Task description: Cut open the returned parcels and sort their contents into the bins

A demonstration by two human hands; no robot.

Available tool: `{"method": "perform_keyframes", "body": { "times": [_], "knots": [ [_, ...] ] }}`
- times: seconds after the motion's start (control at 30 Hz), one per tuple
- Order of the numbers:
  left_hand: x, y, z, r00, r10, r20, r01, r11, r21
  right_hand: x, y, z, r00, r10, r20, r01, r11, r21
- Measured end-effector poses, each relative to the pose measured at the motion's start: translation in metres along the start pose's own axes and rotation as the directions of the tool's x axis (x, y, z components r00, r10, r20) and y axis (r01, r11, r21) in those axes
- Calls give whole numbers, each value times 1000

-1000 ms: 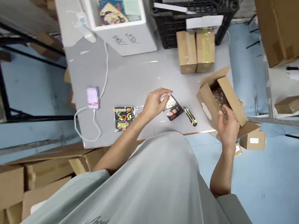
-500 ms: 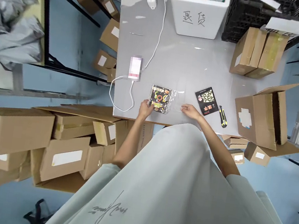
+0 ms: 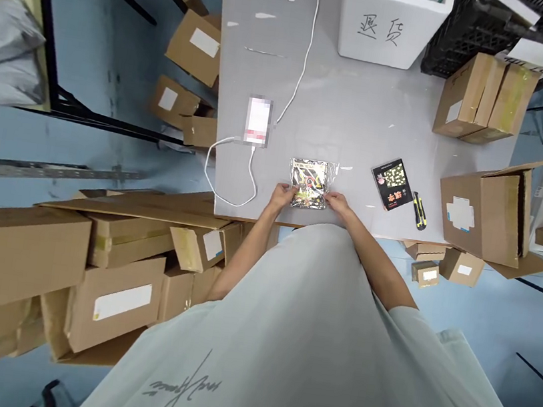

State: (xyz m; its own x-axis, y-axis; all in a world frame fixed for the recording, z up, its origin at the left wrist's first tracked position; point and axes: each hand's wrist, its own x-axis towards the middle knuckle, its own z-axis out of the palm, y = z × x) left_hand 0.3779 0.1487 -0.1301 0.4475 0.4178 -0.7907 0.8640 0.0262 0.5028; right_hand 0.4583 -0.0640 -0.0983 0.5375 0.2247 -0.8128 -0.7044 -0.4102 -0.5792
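A square black package with a colourful print (image 3: 310, 180) lies in clear plastic wrap near the table's front edge. My left hand (image 3: 282, 196) grips its left side, fingers closed on the edge. On the opposite side my right hand (image 3: 339, 203) pinches the wrap at the lower right corner. To the right lie a black booklet-like pack with yellow and red print (image 3: 392, 184) and a yellow-and-black box cutter (image 3: 419, 211), neither touched by a hand.
A phone-like device (image 3: 258, 121) with a white cable lies left on the grey table (image 3: 360, 108). At the back stand a white bin (image 3: 391, 35) and a black crate (image 3: 464, 38). Cardboard boxes (image 3: 485, 99) and an open carton (image 3: 483, 210) stand right; more boxes (image 3: 16, 255) are stacked lower left.
My right hand has moved left, in to the package. The loose clear plastic that stretched out to the right is now gathered close to the package. The whole view has shifted slightly.
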Motion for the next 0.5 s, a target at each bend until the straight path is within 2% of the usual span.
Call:
{"method": "perform_keyframes", "body": {
  "times": [0.13,0.27,0.37,0.5],
  "knots": [
    [-14,7,2,989,24,145,-14,998,-68,-9,-6,-11,993,56,-102,-52,998,38],
    [-30,18,9,969,85,233,-50,987,-152,-22,-15,-30,984,51,-172,-35,995,95],
    [-46,27,16,941,194,278,-111,952,-286,-36,-20,-46,976,2,-216,32,988,153],
    [-69,42,26,893,329,307,-185,890,-416,-65,-25,-75,953,-162,-256,228,940,253]
  ]
}}
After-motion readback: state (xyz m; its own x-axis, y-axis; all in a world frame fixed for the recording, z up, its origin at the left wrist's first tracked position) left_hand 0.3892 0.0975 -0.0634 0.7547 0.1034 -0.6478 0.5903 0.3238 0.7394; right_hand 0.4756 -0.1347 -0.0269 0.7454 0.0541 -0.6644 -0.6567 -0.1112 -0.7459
